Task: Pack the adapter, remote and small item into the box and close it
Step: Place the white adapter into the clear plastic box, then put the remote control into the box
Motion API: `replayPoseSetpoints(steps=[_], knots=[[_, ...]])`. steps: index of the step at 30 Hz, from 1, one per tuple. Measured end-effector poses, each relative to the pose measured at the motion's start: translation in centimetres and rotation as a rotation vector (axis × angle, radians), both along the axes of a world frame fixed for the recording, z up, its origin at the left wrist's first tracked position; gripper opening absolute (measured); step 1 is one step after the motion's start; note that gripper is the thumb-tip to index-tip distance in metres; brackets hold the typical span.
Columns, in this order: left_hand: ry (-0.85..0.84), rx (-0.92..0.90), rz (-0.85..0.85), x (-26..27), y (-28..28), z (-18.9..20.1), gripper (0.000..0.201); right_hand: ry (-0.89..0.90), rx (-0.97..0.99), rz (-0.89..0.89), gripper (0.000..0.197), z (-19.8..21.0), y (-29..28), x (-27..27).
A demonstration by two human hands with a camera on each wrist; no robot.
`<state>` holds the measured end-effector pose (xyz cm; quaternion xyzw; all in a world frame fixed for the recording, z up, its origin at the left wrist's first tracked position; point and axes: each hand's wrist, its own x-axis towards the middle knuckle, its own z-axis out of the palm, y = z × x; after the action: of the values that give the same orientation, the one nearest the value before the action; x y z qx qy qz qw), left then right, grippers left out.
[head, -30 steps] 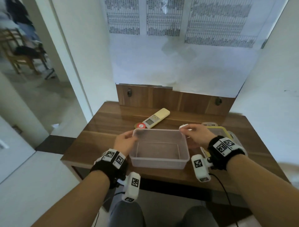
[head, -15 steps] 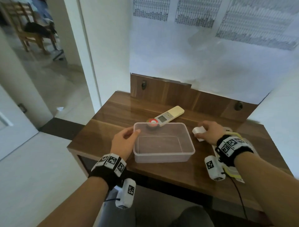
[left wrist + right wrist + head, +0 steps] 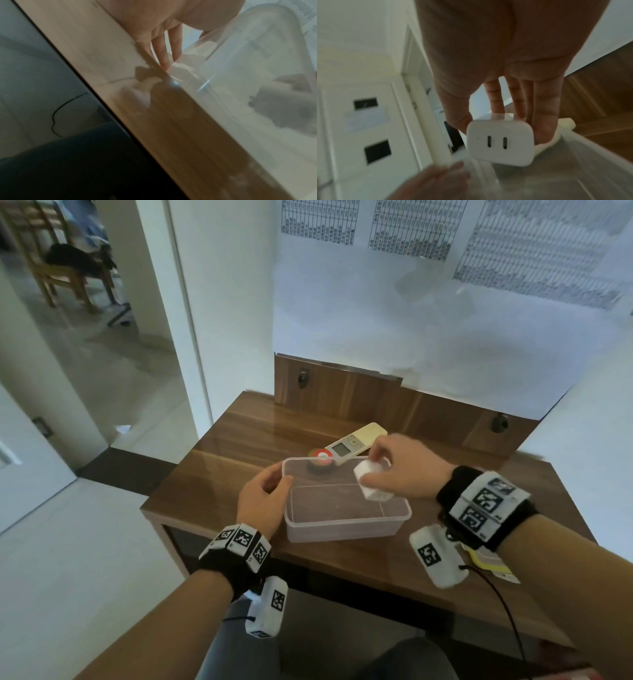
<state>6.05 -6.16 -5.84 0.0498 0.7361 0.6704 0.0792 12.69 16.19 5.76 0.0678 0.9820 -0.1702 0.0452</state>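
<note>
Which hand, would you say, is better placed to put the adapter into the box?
Right: the right hand holds the adapter over the open box; the left hand holds its corner.

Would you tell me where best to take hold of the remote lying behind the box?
I'd pinch the remote across its long edges near the middle, from above: it lies flat on the table, and the box crowds its near end.

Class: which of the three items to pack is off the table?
White adapter, held in right hand over the box; remote and red item lie on the table.
</note>
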Motion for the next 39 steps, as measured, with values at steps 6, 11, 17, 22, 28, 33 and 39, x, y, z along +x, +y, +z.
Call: replayPoseSetpoints(steps=[6, 11, 17, 22, 28, 33, 39], knots=[[0.057, -0.032, 0.014, 0.2, -0.3, 0.1, 0.029, -0.217, 0.180, 0.107, 0.021, -2.8, -1.8, -0.3], [0.067, -0.044, 0.027, 0.1, -0.2, -0.1, 0.027, -0.380, 0.294, 0.146, 0.020, -2.7, -2.3, -1.2], [0.063, -0.040, 0.028, 0.1, -0.1, -0.2, 0.029, -0.348, 0.294, 0.138, 0.033, -3.2, -2.2, -1.4], [0.073, -0.032, 0.000, 0.2, -0.3, -0.3, 0.031, -0.289, 0.206, 0.163, 0.039, -0.2, -1.3, -1.8], [0.040, -0.006, 0.017, 0.2, 0.1, -0.1, 0.028, -0.137, 0.224, 0.088, 0.028, 4.0, 2.4, -6.1], [0.061, -0.053, 0.134, 0.1, 0.5, -0.1, 0.022, -0.098, 0.242, 0.120, 0.027, 3.6, 3.4, -10.3], [0.094, -0.080, 0.117, 0.0, 0.6, -0.5, 0.019, -0.321, 0.401, 0.197, 0.069, -0.3, 3.2, -13.1]])
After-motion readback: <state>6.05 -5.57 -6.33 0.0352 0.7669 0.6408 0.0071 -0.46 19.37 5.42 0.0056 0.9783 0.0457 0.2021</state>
